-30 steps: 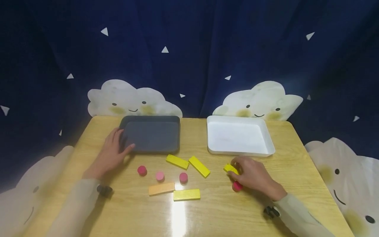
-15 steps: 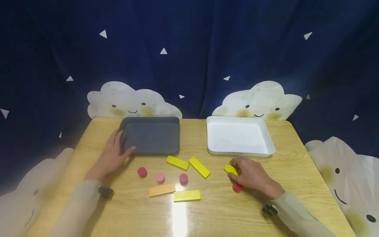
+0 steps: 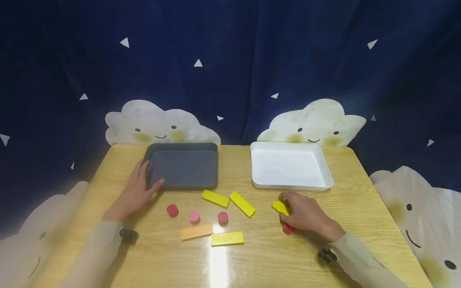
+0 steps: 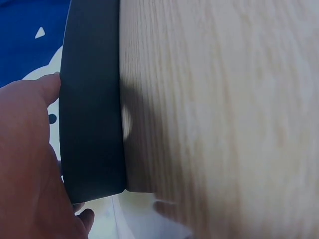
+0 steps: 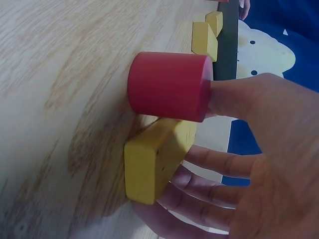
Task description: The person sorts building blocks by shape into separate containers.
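My left hand (image 3: 135, 194) rests on the left front corner of a dark grey tray (image 3: 212, 186), fingers along its side and thumb at the front rim. The left wrist view shows the thumb touching the grey tray wall (image 4: 92, 109). On the right, my right hand (image 3: 306, 210) pinches a yellow block (image 3: 280, 207) lying on the table, between thumb and fingers. A red cylinder (image 3: 287, 228) sits just in front of that block. In the right wrist view this red cylinder (image 5: 169, 87) hides the thumb tip, while several fingers reach behind the yellow block (image 5: 142, 172).
A white tray (image 3: 329, 182) stands behind my right hand. Between the hands lie several yellow blocks, one at the front (image 3: 227, 239), and an orange block (image 3: 196, 232). Red and pink cylinders (image 3: 194, 217) stand among them. A dark curtain (image 3: 230, 72) with cloud prints hangs behind the table.
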Tool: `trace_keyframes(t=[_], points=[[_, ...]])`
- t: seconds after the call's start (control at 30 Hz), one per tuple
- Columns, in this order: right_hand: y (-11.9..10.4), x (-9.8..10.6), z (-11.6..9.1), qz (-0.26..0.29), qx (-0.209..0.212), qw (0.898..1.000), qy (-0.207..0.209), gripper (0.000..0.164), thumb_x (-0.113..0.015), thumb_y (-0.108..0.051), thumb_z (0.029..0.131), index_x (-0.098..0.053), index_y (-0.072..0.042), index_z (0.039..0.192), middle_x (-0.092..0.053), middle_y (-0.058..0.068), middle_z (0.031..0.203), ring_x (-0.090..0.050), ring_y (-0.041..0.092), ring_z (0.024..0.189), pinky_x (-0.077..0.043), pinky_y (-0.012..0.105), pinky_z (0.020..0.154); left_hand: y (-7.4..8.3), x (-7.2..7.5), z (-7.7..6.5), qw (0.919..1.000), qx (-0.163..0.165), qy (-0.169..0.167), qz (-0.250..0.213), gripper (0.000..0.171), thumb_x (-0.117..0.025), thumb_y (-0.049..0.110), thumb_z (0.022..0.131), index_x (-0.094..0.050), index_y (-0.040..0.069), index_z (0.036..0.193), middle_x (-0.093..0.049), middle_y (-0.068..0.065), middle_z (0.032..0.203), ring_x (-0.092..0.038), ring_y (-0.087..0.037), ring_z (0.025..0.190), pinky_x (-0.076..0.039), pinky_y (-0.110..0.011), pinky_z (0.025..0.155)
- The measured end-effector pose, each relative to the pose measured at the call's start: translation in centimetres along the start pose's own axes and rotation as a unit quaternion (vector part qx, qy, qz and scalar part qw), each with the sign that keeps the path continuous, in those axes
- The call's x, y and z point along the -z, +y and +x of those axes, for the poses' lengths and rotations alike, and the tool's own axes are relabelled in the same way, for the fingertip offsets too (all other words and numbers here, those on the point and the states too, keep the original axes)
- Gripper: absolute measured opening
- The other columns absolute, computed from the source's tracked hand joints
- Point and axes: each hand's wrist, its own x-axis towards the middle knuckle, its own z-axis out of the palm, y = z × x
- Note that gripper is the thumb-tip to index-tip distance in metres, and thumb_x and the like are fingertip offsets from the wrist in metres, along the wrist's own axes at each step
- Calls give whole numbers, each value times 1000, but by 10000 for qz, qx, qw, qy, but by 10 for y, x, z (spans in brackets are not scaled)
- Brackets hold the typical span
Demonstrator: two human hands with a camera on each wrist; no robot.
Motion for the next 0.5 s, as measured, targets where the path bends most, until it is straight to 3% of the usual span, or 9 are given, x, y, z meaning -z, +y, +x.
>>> trace_keyframes(t=[0.23, 0.5], points=[[-1, 0, 0, 31, -12, 9999, -97, 39, -84, -23, 82, -68, -11, 116, -60, -3, 94, -51, 14, 74, -42, 31, 57, -3, -2, 0, 10000, -10, -30, -23, 95, -58, 52, 109, -8, -4, 169, 1, -32, 175, -3, -55, 161, -14, -72, 127], [-1, -1, 2, -7, 77, 10000, 59, 42, -85, -23, 80, -69, -14, 118, -63, -4, 95, -52, 14, 75, -42, 31, 58, -3, -3, 1, 10000, -71, 26, -38, 94, -56, 51, 110, -9, -4, 169, 1, -32, 175, -3, -56, 160, -13, -72, 127]])
